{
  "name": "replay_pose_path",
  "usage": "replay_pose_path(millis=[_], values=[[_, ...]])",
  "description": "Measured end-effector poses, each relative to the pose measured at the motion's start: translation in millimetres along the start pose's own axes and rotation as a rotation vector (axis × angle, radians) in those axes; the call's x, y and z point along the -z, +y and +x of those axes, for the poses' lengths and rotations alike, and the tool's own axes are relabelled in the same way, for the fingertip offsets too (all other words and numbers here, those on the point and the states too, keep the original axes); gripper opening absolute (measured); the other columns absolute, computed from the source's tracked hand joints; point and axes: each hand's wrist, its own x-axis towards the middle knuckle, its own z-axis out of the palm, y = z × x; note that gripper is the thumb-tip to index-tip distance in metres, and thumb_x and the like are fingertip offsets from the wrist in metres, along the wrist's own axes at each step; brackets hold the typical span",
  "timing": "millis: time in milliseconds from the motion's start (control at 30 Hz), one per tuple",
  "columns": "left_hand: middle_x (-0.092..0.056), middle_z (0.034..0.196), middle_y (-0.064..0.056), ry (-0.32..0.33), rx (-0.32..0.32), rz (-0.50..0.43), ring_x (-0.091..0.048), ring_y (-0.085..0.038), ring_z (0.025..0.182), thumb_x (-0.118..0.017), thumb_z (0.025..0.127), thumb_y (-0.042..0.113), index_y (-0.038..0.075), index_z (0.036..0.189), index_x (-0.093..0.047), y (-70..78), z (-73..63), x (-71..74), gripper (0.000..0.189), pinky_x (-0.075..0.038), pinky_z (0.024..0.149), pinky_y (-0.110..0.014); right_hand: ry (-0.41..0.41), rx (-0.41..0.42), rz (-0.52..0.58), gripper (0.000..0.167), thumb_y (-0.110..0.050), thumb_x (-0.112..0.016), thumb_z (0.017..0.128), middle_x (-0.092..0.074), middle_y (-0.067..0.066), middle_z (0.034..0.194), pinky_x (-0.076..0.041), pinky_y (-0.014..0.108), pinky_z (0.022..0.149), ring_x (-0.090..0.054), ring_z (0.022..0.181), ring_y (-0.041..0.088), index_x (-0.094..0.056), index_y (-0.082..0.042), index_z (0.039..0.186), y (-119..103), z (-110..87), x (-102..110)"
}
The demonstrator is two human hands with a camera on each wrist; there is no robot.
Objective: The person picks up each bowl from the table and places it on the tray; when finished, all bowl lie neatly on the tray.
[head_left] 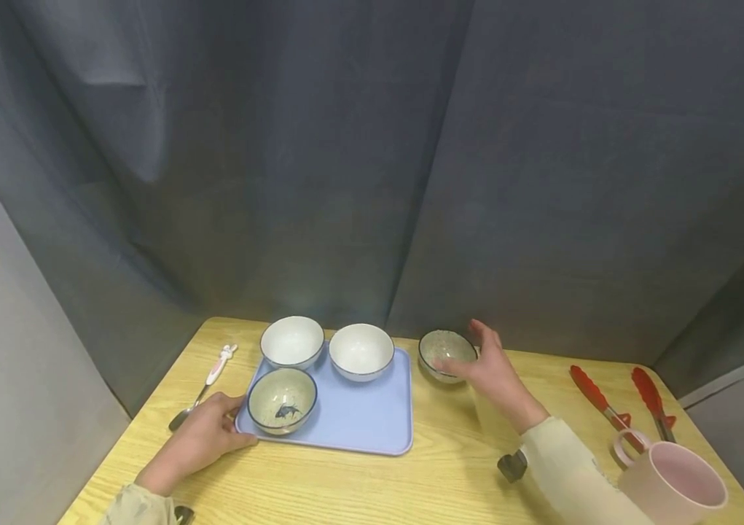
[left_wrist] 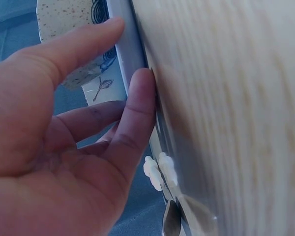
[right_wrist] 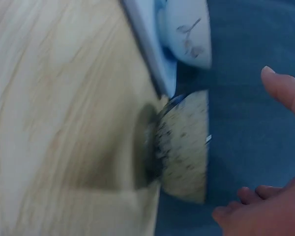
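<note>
My left hand (head_left: 204,430) holds the lower left corner of a pale blue tray (head_left: 365,415); in the left wrist view its thumb and a finger lie along the tray's edge. A speckled beige bowl (head_left: 273,408) with a blue fish inside stands on the tray just beside that hand. Two white bowls (head_left: 293,343) sit at the tray's back. Right of the tray, on the table, stands another speckled bowl (head_left: 440,343). Over it my right hand (head_left: 486,372) is spread, thumb and fingers apart, as the right wrist view also shows around the speckled bowl (right_wrist: 187,147).
A spoon (head_left: 217,367) with a white and pink handle lies left of the tray. On the right are red-tipped tongs (head_left: 591,390) and a pink mug (head_left: 670,477), near my right sleeve. A dark grey curtain (head_left: 345,182) hangs behind the wooden table (head_left: 319,485).
</note>
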Motion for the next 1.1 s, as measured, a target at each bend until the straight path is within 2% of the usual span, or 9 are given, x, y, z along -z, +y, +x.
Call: replay_pose_path(millis=[267,500,800,1100], values=[[-0.068,0.107,-0.006,0.0,0.01,0.004,-0.064,-0.013,0.088,-0.103,0.079,0.024,-0.01,0.149,-0.065,-0.5,-0.2,-0.6,0.086,-0.053,0.069,-0.023,-0.004,-0.049,-0.027,0.13,-0.039,-0.094,0.09,-0.02,0.032,0.18,-0.025,0.067,0.137,-0.026,0.167,0.052,-0.006,0.002,0.177,29.3,15.0,-4.6],[-0.067,0.108,-0.007,-0.004,0.004,-0.012,-0.064,-0.014,0.089,-0.102,0.08,0.023,-0.011,0.149,-0.064,-0.8,0.1,-1.3,0.086,-0.054,0.069,-0.023,-0.054,-0.065,0.061,0.135,-0.038,-0.094,0.091,-0.01,0.032,0.184,-0.022,0.064,0.139,-0.019,0.171,0.05,0.003,0.0,0.178,47.2,23.6,-11.6],[-0.067,0.106,-0.006,0.002,0.014,0.005,-0.063,-0.013,0.086,-0.103,0.079,0.024,-0.01,0.149,-0.065,-0.2,-0.4,-1.2,0.086,-0.052,0.068,-0.023,-0.053,-0.07,0.084,0.14,-0.038,-0.097,0.087,-0.011,0.032,0.184,-0.019,0.066,0.139,-0.019,0.171,0.05,0.003,-0.005,0.179,55.7,26.0,-21.4],[-0.068,0.109,-0.007,0.004,0.007,0.012,-0.063,-0.012,0.087,-0.103,0.08,0.025,-0.01,0.149,-0.065,-0.4,0.3,-0.1,0.086,-0.052,0.069,-0.023,-0.061,-0.088,0.09,0.141,-0.036,-0.098,0.086,-0.015,0.034,0.182,-0.019,0.067,0.138,-0.02,0.17,0.052,0.004,-0.001,0.177,59.1,27.5,-25.2]])
